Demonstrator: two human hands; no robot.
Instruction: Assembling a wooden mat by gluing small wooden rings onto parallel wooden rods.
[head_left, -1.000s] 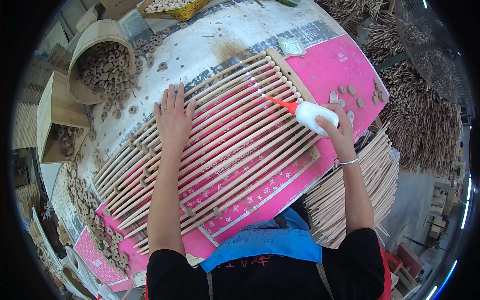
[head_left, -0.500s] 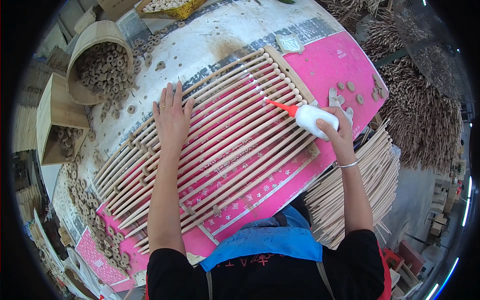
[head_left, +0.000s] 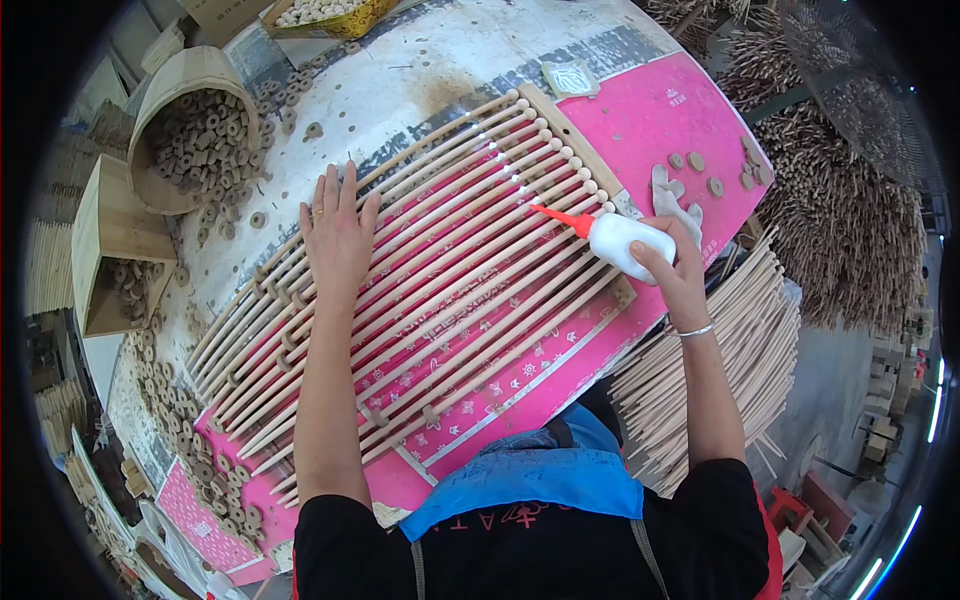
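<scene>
A row of long wooden sticks (head_left: 440,270) with round ball ends lies slantwise across the table, the balls lined up along a wooden strip (head_left: 570,135). My left hand (head_left: 340,235) rests flat over the far sticks, fingers stretched out. In my right hand (head_left: 678,268) is a white squeeze bottle (head_left: 622,245), tilted so its red nozzle (head_left: 565,218) points left. The nozzle tip is at a stick near the ball ends. White dabs (head_left: 518,185) show on several sticks beyond it. Small wooden rings (head_left: 287,360) sit around some sticks toward their tapered ends.
A wooden bucket (head_left: 178,90) on its side and a wooden box (head_left: 95,240) hold more rings, with others scattered along the left edge. A white glove (head_left: 675,198) and wooden discs (head_left: 714,187) lie at right. Bundled sticks (head_left: 715,360) stand beside the table.
The bottle's nozzle tip has shifted slightly toward me along the row of sticks. My left hand stays flat on the sticks. The whole view has moved a little.
</scene>
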